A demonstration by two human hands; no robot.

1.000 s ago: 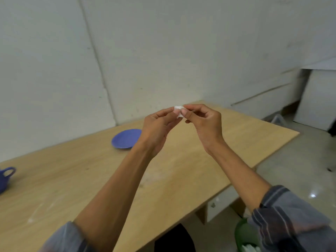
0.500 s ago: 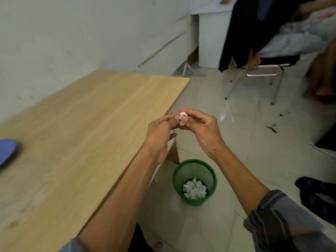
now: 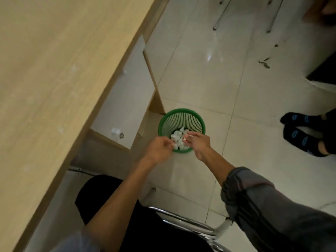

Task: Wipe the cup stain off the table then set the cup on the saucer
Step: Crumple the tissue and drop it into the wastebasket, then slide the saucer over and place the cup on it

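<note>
Pale floor tiles (image 3: 227, 88) beside the wooden table (image 3: 54, 70) carry a green mesh bin (image 3: 181, 117) of crumpled tissues, over which I hold both hands. My right hand (image 3: 197, 142) pinches a small white wad (image 3: 187, 137); my left hand (image 3: 160, 149) is loosely curled, apparently empty. Released off-centre, the light wad could miss the rim; cup and saucer lie out of view.

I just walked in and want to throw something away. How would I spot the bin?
Find the wooden table and follow its edge down to the tiled floor beside the table's leg. There stands the bin: a small, round, green slatted basket with crumpled white paper inside, the only green thing on the floor.
</note>
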